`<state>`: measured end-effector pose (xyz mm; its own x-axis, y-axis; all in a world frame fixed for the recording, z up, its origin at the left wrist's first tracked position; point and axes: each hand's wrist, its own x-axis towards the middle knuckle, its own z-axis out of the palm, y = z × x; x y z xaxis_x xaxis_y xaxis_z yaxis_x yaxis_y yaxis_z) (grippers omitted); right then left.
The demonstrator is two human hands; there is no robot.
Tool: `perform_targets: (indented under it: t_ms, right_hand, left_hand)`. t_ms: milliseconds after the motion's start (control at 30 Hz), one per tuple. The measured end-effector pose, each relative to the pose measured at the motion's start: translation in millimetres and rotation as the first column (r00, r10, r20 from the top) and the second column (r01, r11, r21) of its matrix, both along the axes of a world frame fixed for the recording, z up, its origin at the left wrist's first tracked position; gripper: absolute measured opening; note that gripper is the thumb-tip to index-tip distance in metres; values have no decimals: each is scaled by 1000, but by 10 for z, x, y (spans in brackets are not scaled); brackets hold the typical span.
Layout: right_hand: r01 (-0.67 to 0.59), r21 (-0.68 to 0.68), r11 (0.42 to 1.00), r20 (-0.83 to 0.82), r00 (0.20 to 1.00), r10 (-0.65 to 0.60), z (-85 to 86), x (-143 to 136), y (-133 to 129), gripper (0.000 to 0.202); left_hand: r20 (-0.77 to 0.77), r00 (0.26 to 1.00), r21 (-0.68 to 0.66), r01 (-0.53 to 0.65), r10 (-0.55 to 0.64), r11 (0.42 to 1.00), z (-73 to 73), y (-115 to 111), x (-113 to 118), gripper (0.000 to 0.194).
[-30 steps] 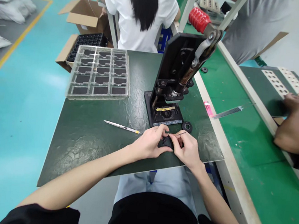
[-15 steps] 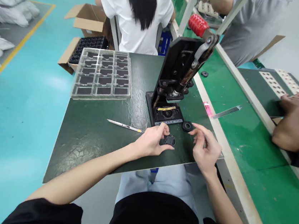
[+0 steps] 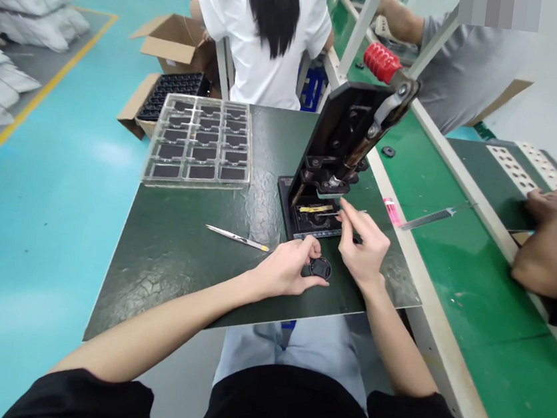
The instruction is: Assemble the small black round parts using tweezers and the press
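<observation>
My left hand (image 3: 292, 264) holds a round black part (image 3: 321, 268) by its edge, low over the green table top. My right hand (image 3: 363, 245) is at the front of the black hand press (image 3: 334, 135), its fingertips pinched on a thin metal tool (image 3: 331, 214) that reaches over the press base. A yellow strip (image 3: 315, 208) lies on that base. Tweezers with a yellow end (image 3: 237, 238) lie on the table to the left of my left hand. The press's red grip (image 3: 382, 62) is raised at the upper right.
A clear tray of dark rectangular pieces (image 3: 200, 141) sits at the table's back left. A green belt (image 3: 479, 299) runs along the right, with a metal strip (image 3: 428, 219) near its edge. Other people sit ahead and to the right. Open cartons (image 3: 173, 49) stand on the floor.
My right hand has moved left and up to the press base, and a thin tool now shows in its fingers. My left hand keeps the round part. The view has shifted slightly.
</observation>
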<state>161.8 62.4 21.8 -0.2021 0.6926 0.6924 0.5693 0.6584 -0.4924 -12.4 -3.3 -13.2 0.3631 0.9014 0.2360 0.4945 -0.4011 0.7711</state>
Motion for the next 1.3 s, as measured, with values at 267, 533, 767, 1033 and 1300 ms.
perform_targets:
  t_ms: [267,533,767,1033,1300]
  right_hand:
    - [-42,-97,994,-140,990,28,-101,-2,83,24]
    - [-164,-203,965,-314,945,95,-111,-115,60,24]
    - [-138,-229,964,-183,978,96,-47,-81,201,17]
    - [-116,-292,949,-177,982,66,-68,205,-331,19]
    - [-135,-157,978,99,983,152,-256,275,-478,13]
  left_hand:
    - [2,1000,9,12,-12,1000,8,-1,-5,56]
    - [0,1000,-9,9,-9,1000,10,-5,-1,56]
    - [5,1000,-19,6,-6,1000,15,-8,-4,55]
    - [-8,1000,-22,22,-22,1000,20,-7,-6,55]
    - [-5,1000,-24,25,-25,999,30,-8,-21,52]
